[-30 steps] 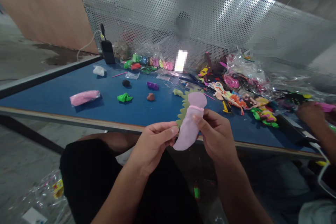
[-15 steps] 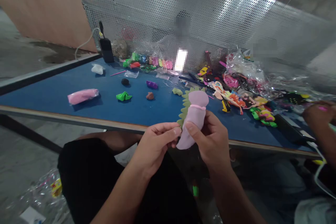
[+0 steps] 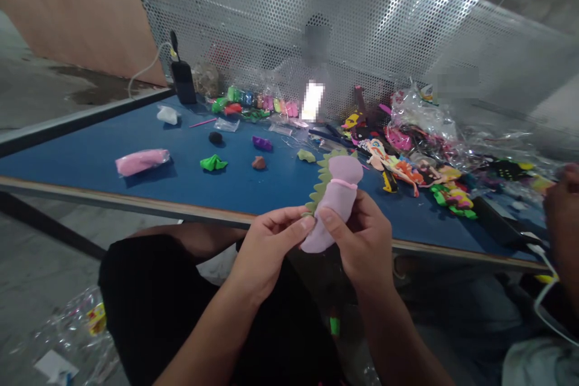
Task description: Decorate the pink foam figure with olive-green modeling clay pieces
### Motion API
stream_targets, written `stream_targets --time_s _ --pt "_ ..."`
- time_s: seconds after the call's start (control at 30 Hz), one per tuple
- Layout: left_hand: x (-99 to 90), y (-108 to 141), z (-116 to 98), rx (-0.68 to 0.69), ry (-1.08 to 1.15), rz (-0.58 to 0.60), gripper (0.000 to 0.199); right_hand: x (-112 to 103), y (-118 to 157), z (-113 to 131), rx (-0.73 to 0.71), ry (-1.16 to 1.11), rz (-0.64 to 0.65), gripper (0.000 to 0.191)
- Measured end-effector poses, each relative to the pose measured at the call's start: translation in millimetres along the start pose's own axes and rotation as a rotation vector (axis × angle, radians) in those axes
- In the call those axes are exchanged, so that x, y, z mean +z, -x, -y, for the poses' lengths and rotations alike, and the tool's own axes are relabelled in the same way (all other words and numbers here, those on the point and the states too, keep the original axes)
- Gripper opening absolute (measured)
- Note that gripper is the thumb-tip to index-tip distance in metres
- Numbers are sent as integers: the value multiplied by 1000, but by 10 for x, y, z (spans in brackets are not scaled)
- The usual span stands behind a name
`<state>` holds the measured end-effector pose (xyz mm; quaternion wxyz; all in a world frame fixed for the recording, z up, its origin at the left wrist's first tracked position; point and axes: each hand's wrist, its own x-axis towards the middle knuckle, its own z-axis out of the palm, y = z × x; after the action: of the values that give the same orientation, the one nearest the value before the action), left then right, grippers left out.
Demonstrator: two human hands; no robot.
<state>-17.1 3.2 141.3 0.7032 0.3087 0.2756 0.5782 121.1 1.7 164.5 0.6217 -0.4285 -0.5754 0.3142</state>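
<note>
A pale purple clay figure (image 3: 339,200) with a rounded head and a pink band at its neck is held upright, slightly tilted, above the table's front edge. My right hand (image 3: 367,241) is wrapped round its right side, thumb across the front. Along the figure's left edge runs an olive-green scalloped clay strip (image 3: 322,178). My left hand (image 3: 275,244) pinches the lower end of this strip between thumb and forefinger, close to the figure's base. The fingers behind the figure are partly hidden.
On the blue table (image 3: 172,193) lie a wrapped pink clay block (image 3: 142,162), green clay (image 3: 213,163), brown clay (image 3: 259,163), purple clay (image 3: 262,143) and black clay (image 3: 216,137). Colourful clay pieces (image 3: 402,172) pile up at right, near another person's hand (image 3: 563,199).
The strip's lower end now shows a small curled lobe at my left fingertips. The figure has shifted very slightly. At far right, the other person's hand has moved.
</note>
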Motion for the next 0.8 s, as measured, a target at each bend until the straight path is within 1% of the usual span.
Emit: stream_targets --time_s 0.1,0.27,0.37,0.53,0.7,0.8 --pt "-10 1 18 55 -53 40 14 12 4 -2 -3 -14 0 26" --pt "-1 -3 41 119 -109 37 14 32 26 -24 4 -35 -3 27" --pt "4 -5 51 111 -89 31 15 33 25 -57 5 -35 -14 28" --pt "-1 -14 56 67 -26 -24 19 25 29 -74 5 -16 -11 29" --pt "22 -8 47 128 -121 -8 17 39 55 -50 8 2 -9 29" --pt "4 -11 54 150 -138 2 17 38 47 -81 9 -14 -15 28"
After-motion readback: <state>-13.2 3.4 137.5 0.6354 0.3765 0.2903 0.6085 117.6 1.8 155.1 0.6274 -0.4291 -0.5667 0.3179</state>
